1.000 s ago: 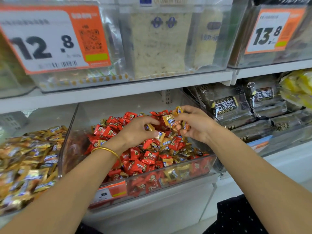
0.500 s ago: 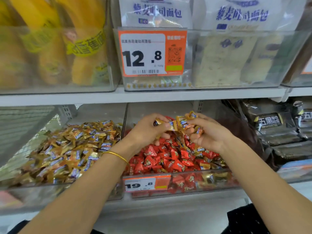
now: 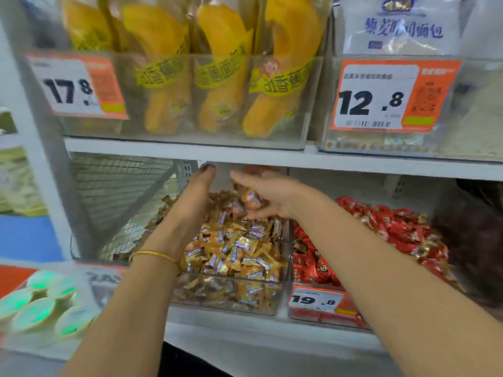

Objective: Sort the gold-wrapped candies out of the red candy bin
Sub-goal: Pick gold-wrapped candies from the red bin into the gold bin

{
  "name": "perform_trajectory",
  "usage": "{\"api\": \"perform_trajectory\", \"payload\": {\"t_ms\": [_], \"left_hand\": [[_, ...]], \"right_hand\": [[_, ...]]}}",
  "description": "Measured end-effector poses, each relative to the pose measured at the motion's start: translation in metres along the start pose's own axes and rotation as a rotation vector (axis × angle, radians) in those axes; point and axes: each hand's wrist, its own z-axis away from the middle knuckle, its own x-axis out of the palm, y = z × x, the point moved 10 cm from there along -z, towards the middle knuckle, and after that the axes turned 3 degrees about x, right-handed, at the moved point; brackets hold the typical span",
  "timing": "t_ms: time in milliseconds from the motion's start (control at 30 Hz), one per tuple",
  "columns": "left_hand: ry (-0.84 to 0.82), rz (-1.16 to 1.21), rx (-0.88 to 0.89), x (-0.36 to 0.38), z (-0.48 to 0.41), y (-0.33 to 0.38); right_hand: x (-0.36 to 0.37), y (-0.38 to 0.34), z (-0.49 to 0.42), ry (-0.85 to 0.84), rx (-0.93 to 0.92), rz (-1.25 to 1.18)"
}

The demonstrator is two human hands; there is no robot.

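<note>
A clear bin on the lower shelf is heaped with gold-wrapped candies. To its right stands the red candy bin, full of red-wrapped candies. Both my hands hover over the back of the gold bin. My left hand reaches in with straight fingers and holds nothing. My right hand has its fingers spread, and a few gold candies sit blurred just under them, loose from the grip.
A white shelf board hangs low over the bins. Above it, clear boxes hold yellow banana-shaped breads and bagged bread. A wire mesh divider borders the gold bin's left side. Green-lidded cups stand at lower left.
Both hands moved left from above the red bin to above the gold bin. The gold candies they were gripping have left the fingers, and both hands opened.
</note>
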Motion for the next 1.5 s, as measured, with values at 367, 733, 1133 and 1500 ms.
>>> {"api": "perform_trajectory", "payload": {"t_ms": [367,733,1133,1500], "left_hand": [[-0.102,-0.124,0.22,0.022,0.015,0.031],[-0.794,-0.568,0.583,0.256,0.091,0.017],[-1.1,-1.369,0.553,0.336,0.08,-0.062],[-1.142,-0.963,0.461,0.356,0.097,-0.045]], "right_hand": [[-0.077,0.015,0.046,0.121,-0.18,-0.141],[-0.248,0.108,0.11,0.336,0.022,0.245],[-0.237,0.154,0.096,0.156,-0.031,0.771],[-0.248,0.165,0.099,0.167,0.084,0.603]]}}
